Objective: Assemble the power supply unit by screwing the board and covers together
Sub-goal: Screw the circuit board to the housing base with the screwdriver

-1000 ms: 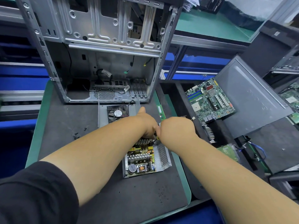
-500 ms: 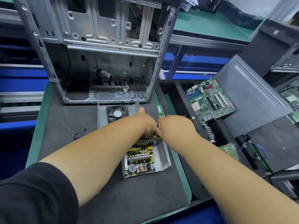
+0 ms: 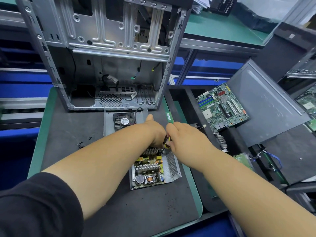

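Open power supply unit (image 3: 153, 170) sits on the dark mat (image 3: 68, 134), board exposed. Right hand (image 3: 184, 135) grips a yellow-black screwdriver (image 3: 166, 142) at its far corner; left hand (image 3: 153, 132) curls down beside it, can't tell what it's holding. Fan (image 3: 124, 121) sticker's too blurry to read.

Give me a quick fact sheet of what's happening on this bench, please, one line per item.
Job: screwing a power supply together
Power supply unit: open metal tray, circuit board exposed, lying on the dark mat
Right hand: grip on a yellow and black screwdriver, tip down at the board's far edge
Left hand: at the unit's far end, beside the tool; its grip is hidden
Fan cover: flat behind the unit
Loose screws: left on the mat
Computer case: open, at the back
Motherboard: to the right
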`<state>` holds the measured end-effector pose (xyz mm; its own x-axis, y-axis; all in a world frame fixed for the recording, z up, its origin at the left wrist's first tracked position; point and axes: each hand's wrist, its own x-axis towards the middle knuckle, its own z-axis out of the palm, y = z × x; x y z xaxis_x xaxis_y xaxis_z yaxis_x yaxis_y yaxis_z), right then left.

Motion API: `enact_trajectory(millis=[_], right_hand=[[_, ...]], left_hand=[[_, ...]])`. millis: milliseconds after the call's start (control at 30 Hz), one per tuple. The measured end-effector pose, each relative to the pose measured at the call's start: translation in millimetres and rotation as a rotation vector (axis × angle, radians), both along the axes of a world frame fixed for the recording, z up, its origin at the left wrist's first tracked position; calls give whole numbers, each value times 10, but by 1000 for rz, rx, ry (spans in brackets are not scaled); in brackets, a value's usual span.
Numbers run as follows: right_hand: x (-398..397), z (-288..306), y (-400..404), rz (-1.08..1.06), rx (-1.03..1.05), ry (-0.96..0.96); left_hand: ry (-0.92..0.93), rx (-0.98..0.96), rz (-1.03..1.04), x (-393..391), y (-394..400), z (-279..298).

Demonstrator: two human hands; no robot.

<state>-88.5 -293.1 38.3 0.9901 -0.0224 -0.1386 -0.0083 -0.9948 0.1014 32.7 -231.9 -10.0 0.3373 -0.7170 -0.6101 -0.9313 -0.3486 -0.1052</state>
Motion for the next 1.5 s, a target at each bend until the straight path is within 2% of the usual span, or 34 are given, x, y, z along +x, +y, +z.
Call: enact_trajectory(millis=[233,400,500,633,700,767,967,1233,1367,1500], right_hand=[[89,-95,-45,-79,-143,-6],[153,-213,-36,-216,-250,-33],[147,-207,9,-270,-227,-45],[71,-112,56,-200,-45,-41],[54,-31,39,-112,2,19],[60,16,21,-69,-10,69],[173,-12,-23,-129,-123,60],[270,-101,84,-259,-231,110],[241,-74,87,-269,-221,75],[105,-40,79,-169,-116,4]], left_hand=[[-27,32,8,32,-42,-100],[-5,22,88,30,-31,-159],[40,-161,90,40,31,-163],[22,-25,89,32,11,-76],[20,-16,58,11,-3,-50],[5,0,20,-1,4,-30],[-34,17,11,1,-20,-39],[-9,14,124,-59,27,28],[3,-16,129,-48,41,35],[1,18,46,-13,23,10]])
